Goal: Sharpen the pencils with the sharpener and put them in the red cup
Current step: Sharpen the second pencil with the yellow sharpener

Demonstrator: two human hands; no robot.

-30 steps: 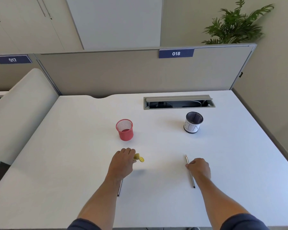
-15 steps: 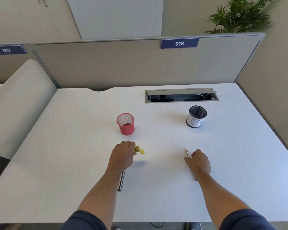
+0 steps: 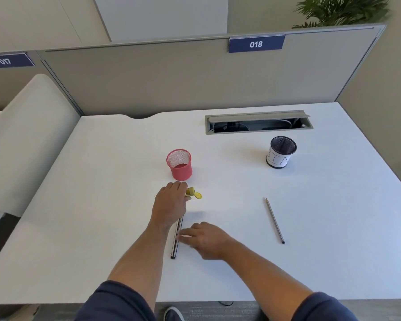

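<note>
A red mesh cup (image 3: 179, 164) stands upright in the middle of the white desk (image 3: 102, 181). Just in front of it my left hand (image 3: 170, 205) lies over a small yellow sharpener (image 3: 193, 193) with its fingers curled on it. Two dark pencils (image 3: 176, 242) lie side by side under and behind that hand. My right hand (image 3: 206, 239) reaches across to them, fingertips touching the pencils, not clearly gripping. A single sharpened pencil (image 3: 274, 220) lies alone on the desk to the right.
A black mesh cup with a white paper band (image 3: 280, 152) stands at the back right. Behind it is an open grey cable tray (image 3: 258, 122) set in the desk. A grey partition (image 3: 195, 77) closes off the far edge.
My right hand has let go of the pencil on the right and moved left to the two pencils by my left hand. The left hand has stayed on the sharpener.
</note>
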